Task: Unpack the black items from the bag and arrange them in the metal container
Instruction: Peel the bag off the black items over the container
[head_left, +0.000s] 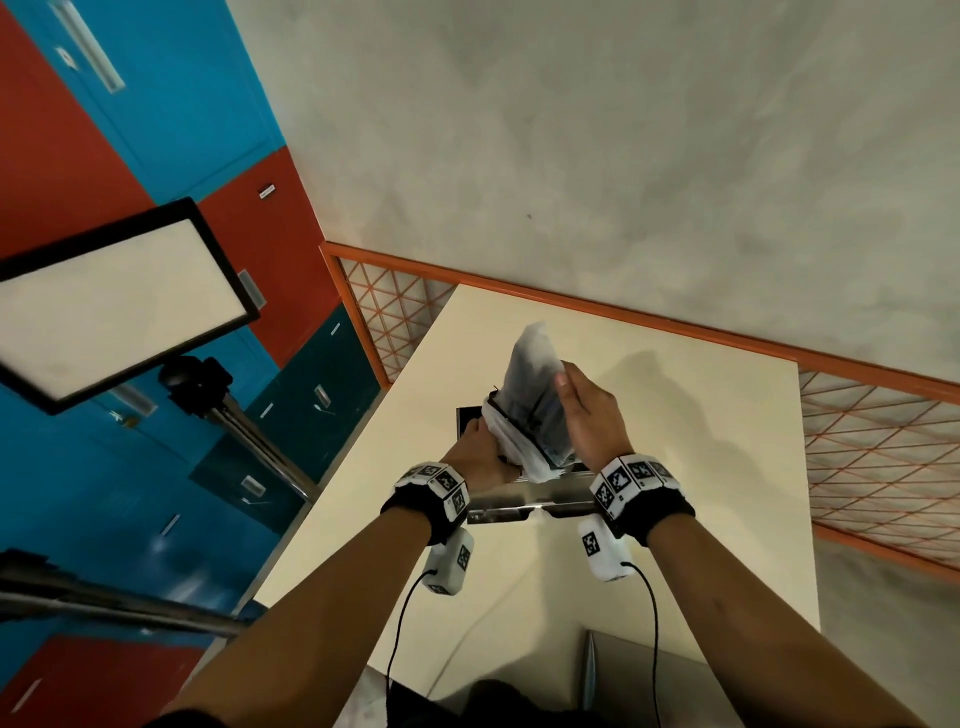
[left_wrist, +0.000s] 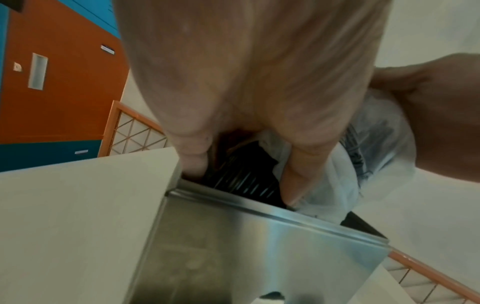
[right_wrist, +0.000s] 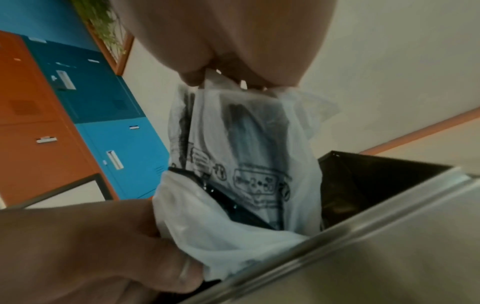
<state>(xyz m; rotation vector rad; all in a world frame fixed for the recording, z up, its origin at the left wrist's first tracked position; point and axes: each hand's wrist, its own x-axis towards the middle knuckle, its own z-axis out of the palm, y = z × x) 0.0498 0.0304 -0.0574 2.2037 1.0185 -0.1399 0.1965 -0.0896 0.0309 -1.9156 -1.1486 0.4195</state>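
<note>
A translucent white plastic bag (head_left: 532, 384) with black print stands upended over the metal container (head_left: 511, 506) on the cream table. My right hand (head_left: 576, 400) pinches the bag's raised end (right_wrist: 233, 86). My left hand (head_left: 480, 444) grips the bunched plastic at the bag's low mouth (right_wrist: 207, 236), just above the container's rim (left_wrist: 259, 207). Black ribbed items (left_wrist: 241, 179) show at the mouth between my left thumb and fingers (left_wrist: 298, 174), and more show dark through the plastic (right_wrist: 246, 127). The container's inside (right_wrist: 363, 185) looks dark; its contents are hidden.
The cream table (head_left: 701, 467) is bordered by an orange mesh railing (head_left: 872, 457) at back and right. A lit panel (head_left: 119, 301) on a tripod stands to the left, before blue and orange lockers. A grey flat object (head_left: 639, 670) lies at the table's near edge.
</note>
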